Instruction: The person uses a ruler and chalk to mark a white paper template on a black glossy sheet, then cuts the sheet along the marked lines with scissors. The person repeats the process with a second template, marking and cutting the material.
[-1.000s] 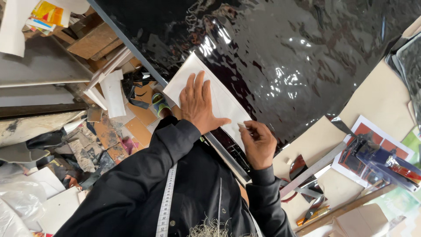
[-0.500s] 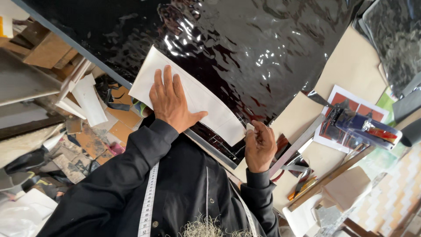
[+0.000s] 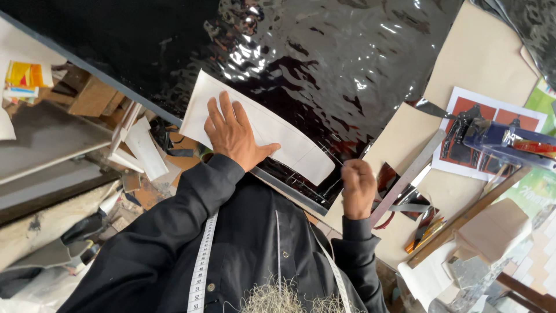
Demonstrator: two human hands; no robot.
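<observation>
A white paper pattern lies on a glossy black sheet spread over the worktable. My left hand presses flat on the pattern's left half, fingers spread. At the pattern's right end, my right hand is closed around a thin marking tool whose tip touches the black sheet beside the paper's edge. Both arms are in black sleeves.
A metal ruler lies diagonally right of my right hand on tan card. A printed picture with a blue tool on it sits far right. Small hand tools lie below the ruler. Scraps and offcuts crowd the left. A measuring tape hangs on my chest.
The view has shifted a little. My left hand stays flat on the pattern, and my right hand has stayed at the pattern's right end with the thin tool.
</observation>
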